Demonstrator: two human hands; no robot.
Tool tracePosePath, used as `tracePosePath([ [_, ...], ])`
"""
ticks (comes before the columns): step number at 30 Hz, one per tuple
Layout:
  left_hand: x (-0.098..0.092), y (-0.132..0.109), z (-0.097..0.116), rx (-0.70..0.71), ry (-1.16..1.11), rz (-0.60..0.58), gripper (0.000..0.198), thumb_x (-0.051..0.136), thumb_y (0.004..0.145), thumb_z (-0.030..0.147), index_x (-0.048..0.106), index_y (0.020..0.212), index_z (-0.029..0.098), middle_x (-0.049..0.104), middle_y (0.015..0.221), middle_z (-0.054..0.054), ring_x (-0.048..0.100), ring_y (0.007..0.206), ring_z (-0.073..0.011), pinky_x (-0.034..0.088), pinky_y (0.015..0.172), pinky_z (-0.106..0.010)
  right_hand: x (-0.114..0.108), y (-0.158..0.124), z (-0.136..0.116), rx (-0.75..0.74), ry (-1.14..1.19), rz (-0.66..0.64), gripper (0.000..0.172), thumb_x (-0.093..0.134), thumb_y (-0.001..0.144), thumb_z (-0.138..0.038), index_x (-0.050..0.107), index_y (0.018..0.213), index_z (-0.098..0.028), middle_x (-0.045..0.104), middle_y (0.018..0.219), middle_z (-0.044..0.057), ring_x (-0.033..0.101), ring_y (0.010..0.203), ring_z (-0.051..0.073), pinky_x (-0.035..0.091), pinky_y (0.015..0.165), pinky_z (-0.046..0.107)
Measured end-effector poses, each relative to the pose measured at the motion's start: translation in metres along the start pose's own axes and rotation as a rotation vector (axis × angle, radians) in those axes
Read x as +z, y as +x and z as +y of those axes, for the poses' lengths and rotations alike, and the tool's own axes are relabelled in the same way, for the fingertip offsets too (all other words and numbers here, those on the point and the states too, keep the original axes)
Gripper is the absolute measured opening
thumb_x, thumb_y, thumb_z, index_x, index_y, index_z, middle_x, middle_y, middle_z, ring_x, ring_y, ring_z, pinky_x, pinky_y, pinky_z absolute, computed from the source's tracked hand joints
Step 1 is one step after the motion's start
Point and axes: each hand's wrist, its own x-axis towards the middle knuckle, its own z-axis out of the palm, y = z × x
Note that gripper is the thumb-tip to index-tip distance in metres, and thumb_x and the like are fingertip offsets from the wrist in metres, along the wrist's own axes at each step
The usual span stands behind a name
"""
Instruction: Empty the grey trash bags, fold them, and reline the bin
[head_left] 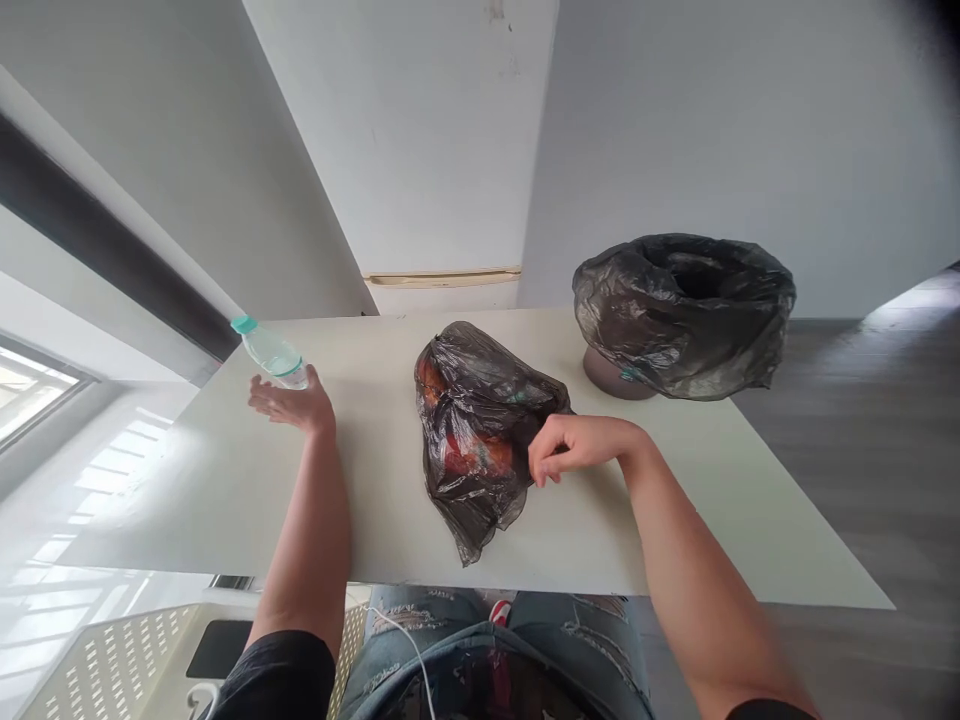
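A clear plastic bottle (pixel 271 352) with a green cap is at the far left of the table. Close against its lower part is my left hand (pixel 294 404), thumb apart and fingers stretched out, not wrapped round it. A thin black plastic bag (pixel 480 400) lies in the middle of the table. Red and orange packets (pixel 478 455) show through its film. My right hand (pixel 574 445) is closed at the bag's right side, its curled fingers on the edge of the film. The fingertips are partly hidden.
A bin (pixel 619 376) lined with a black bag (pixel 679 320) stands at the back right of the white table (pixel 375 500). Behind the table rises a white fridge (pixel 420 150). A beige perforated chair (pixel 127 650) is at the lower left; a white cable (pixel 409 640) hangs in front of me.
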Motion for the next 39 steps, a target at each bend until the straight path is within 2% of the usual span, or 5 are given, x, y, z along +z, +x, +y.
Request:
tracePosePath([
  [4,-0.001,-0.023,0.022,0.284,-0.207,-0.032,0.021,0.059,0.095,0.024,0.054,0.115,0.02,0.061,0.121,-0.013,0.061,0.115,-0.0284,0.05,0.106,-0.046,0.003,0.008,0.013,0.283,-0.177,0.127,0.023,0.068,0.091,-0.027,0.076,0.07,-0.022,0.072,0.066,-0.001,0.061,0.059,0.015,0.042,0.058,0.027],
  [13,0.015,-0.101,0.053,0.666,-0.558,-0.951,0.026,0.065,0.1,0.042,0.07,0.118,0.024,0.067,0.122,-0.01,0.066,0.108,-0.0251,0.054,0.094,-0.039,0.012,0.038,0.033,0.222,-0.539,0.814,0.013,0.069,0.097,-0.03,0.068,0.086,-0.021,0.071,0.081,0.005,0.063,0.071,0.02,0.047,0.067,0.033],
  [27,0.017,-0.093,0.051,0.613,-0.675,-1.139,0.048,0.063,0.1,0.06,0.072,0.129,0.023,0.066,0.145,-0.015,0.063,0.132,-0.0314,0.049,0.115,-0.049,0.017,0.053,0.052,0.403,-0.821,0.877,0.025,0.073,0.092,-0.022,0.079,0.114,-0.013,0.077,0.116,0.02,0.066,0.119,0.039,0.055,0.107,0.051],
  [33,0.018,-0.095,0.051,0.696,-0.653,-1.166,0.04,0.06,0.103,0.053,0.073,0.127,0.024,0.066,0.144,-0.015,0.059,0.139,-0.0318,0.042,0.124,-0.051,0.014,0.053,0.059,0.301,-0.684,1.019,0.032,0.071,0.088,-0.021,0.076,0.119,-0.018,0.077,0.121,0.017,0.068,0.117,0.035,0.057,0.101,0.044],
  [39,0.022,-0.094,0.046,0.742,-0.611,-1.136,0.033,0.059,0.103,0.043,0.07,0.127,0.023,0.069,0.135,-0.014,0.064,0.129,-0.0291,0.048,0.117,-0.049,0.01,0.042,0.049,0.09,-0.388,1.393,0.011,0.069,0.086,-0.033,0.064,0.088,-0.023,0.068,0.082,0.005,0.061,0.075,0.025,0.052,0.072,0.038],
])
